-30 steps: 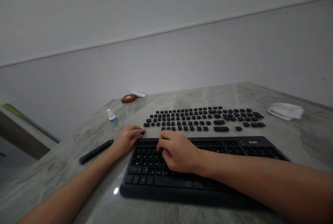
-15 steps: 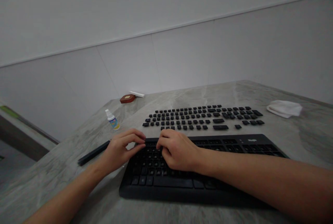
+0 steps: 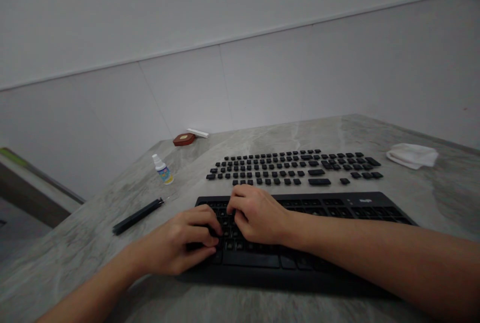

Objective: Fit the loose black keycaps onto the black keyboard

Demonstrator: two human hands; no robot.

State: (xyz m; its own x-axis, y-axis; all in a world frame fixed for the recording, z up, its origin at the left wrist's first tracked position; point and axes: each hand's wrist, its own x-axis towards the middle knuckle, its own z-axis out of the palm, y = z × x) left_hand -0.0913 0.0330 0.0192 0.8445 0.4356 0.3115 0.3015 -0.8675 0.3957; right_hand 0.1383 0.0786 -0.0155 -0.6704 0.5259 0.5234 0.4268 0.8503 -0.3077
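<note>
At the far left, a dark slim tool (image 3: 138,217) is laid slantwise on the marbled table (image 3: 86,258), with a small spray bottle (image 3: 163,170) stood behind it. The left hand (image 3: 183,240) is bent over the near left part of the keyboard (image 3: 251,259), its thumb and fingertips drawn close; whether a keycap is pinched there cannot be told. Many key positions are left bare (the long bar at the front is seated). The right hand (image 3: 258,215) is curled over the keyboard just beside, its grip hidden. Behind, loose keycaps (image 3: 271,167) are set out in rows, and a white cloth (image 3: 412,156) is left at the far right. The step in hand is judged to be fingertip work at single key positions; by the next move, fine placement and an unobstructed view of those positions would be required.
</note>
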